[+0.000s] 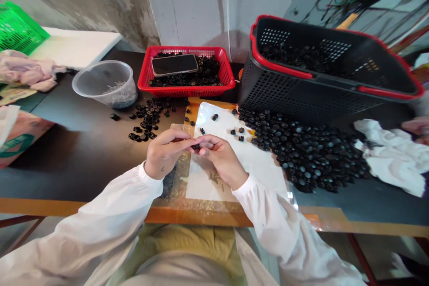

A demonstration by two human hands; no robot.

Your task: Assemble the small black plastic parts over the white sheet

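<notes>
White sleeves (110,208) lead down to your two bare hands, left (166,152) and right (219,158), which meet above a white sheet (258,156) on a dark table (67,165). Fingertips (187,144) of both hands are pinched almost shut, gripping one small black plastic piece (196,147) between them. Five more loose black pieces lie on the sheet. To your right spreads one heap of black pieces (301,156), too many to count; to your left, a smaller scatter (145,120). Farther off stand three baskets: a red basket (186,94) of black pieces with one phone (174,65) lying on them, a larger black basket (284,94) with a red rim, and a green basket (16,31). One clear plastic cup (107,85) sits beside the red one.
</notes>
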